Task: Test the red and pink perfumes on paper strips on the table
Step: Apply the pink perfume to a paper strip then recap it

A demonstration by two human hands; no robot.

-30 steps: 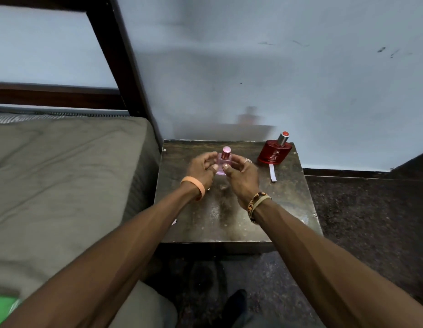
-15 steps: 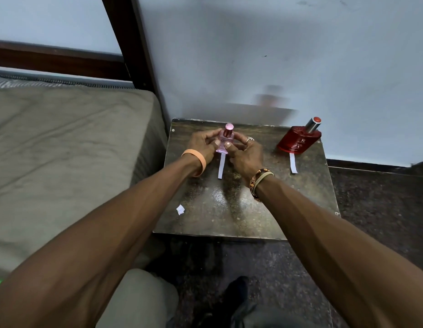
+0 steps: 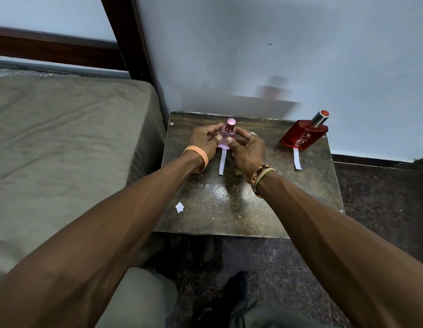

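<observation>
The left hand (image 3: 203,140) is curled round the left side of the pink perfume bottle (image 3: 227,134), which is held upright near the back of the table (image 3: 253,209). The right hand (image 3: 247,150) is curled round its other side. A paper strip (image 3: 222,165) is laid lengthwise from the bottle's base toward the person. The red perfume bottle (image 3: 302,136) is set well to the right, nearer the right hand.
</observation>
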